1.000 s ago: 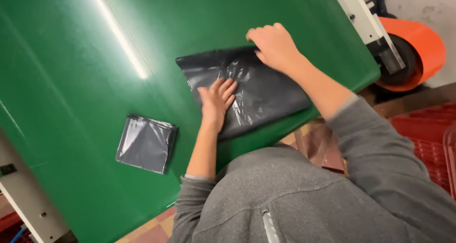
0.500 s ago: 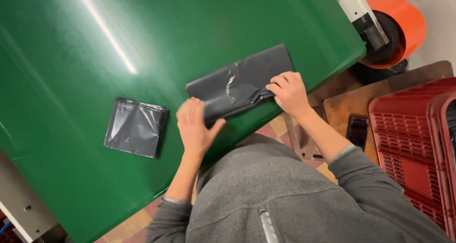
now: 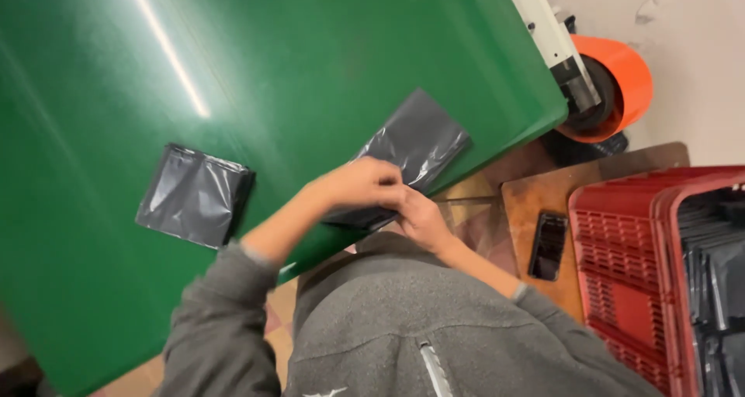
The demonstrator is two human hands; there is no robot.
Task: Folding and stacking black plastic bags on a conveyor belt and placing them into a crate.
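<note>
A dark grey plastic bag (image 3: pixel 415 145), folded into a long strip, lies on the green table (image 3: pixel 310 63) near its front edge. My left hand (image 3: pixel 361 186) and my right hand (image 3: pixel 419 218) meet at the strip's near end and pinch it together. The far end of the strip lies flat on the table. A second dark grey bag (image 3: pixel 194 195), folded into a square, rests on the table to the left, apart from both hands.
A red plastic crate (image 3: pixel 628 265) with several dark bags inside stands at the right. A black phone (image 3: pixel 549 246) lies on a brown board (image 3: pixel 590 180) beside it. An orange wheel (image 3: pixel 613 86) sits past the table's corner.
The wide bag has been folded narrower into a strip. Both hands have moved from its top to its near end and come together.
</note>
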